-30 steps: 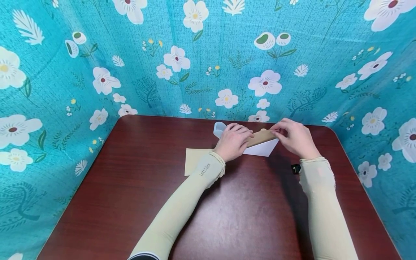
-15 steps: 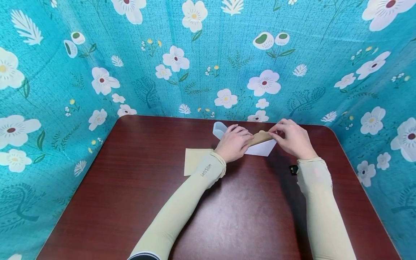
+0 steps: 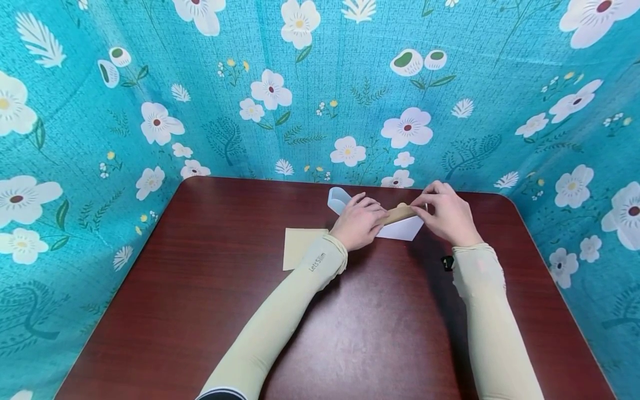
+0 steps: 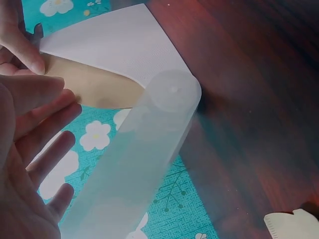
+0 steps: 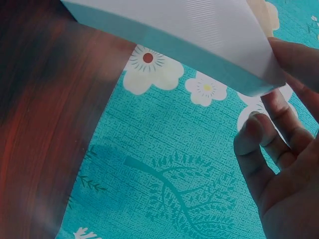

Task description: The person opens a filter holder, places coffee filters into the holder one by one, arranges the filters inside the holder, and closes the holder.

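A white slant-sided holder [image 3: 400,229] stands at the table's back, its translucent lid [image 4: 134,164] swung out from a round corner pivot. Tan paper [image 3: 397,214], looking like coffee filters, shows along its open top. My left hand [image 3: 356,222] is over the holder's left part; in the left wrist view its thumb and forefinger pinch the paper's edge, the other fingers spread loosely. At the far end my right hand [image 3: 444,214] pinches the paper near the holder's corner. The right wrist view shows fingers around that corner [image 5: 271,82], mostly hiding the paper.
A flat tan paper piece [image 3: 302,244] lies on the dark red table [image 3: 360,333], left of the holder and partly behind my left sleeve. Its crimped edge [image 4: 274,226] shows in the left wrist view. A turquoise flowered curtain [image 3: 300,111] hangs behind and at both sides.
My right hand has shifted slightly left along the holder's top. The tan paper appears lower, with a narrower strip showing. My left hand stays nearly where it was.
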Demonstrator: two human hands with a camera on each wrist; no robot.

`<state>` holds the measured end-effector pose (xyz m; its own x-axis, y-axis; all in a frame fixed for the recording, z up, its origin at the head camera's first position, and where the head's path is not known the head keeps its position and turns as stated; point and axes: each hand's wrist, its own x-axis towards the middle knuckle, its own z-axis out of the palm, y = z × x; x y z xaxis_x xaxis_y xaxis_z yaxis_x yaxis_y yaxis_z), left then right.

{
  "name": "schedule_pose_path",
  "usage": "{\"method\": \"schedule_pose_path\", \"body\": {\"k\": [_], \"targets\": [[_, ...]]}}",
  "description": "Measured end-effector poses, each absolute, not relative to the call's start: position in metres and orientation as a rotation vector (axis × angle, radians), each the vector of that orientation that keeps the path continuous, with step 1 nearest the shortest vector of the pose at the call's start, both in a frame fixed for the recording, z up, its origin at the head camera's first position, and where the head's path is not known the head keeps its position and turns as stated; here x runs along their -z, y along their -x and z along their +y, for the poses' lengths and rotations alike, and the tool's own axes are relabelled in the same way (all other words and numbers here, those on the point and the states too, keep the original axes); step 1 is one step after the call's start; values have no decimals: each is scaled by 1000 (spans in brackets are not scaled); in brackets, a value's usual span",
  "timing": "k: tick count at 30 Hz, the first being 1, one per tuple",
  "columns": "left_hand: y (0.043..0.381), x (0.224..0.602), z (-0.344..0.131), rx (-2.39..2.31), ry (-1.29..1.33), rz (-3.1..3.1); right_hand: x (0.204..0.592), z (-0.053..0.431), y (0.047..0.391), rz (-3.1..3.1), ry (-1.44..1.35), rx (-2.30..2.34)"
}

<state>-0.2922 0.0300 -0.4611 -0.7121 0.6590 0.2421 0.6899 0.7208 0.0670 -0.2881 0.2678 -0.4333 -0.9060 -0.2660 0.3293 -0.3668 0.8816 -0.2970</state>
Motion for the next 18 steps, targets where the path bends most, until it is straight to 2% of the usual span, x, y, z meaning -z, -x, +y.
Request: {"method": "schedule_pose_path", "body": {"k": [18], "targets": [[291,466,34,128,1087,-2760,440,264,290,-2798,-423,-501]]}}
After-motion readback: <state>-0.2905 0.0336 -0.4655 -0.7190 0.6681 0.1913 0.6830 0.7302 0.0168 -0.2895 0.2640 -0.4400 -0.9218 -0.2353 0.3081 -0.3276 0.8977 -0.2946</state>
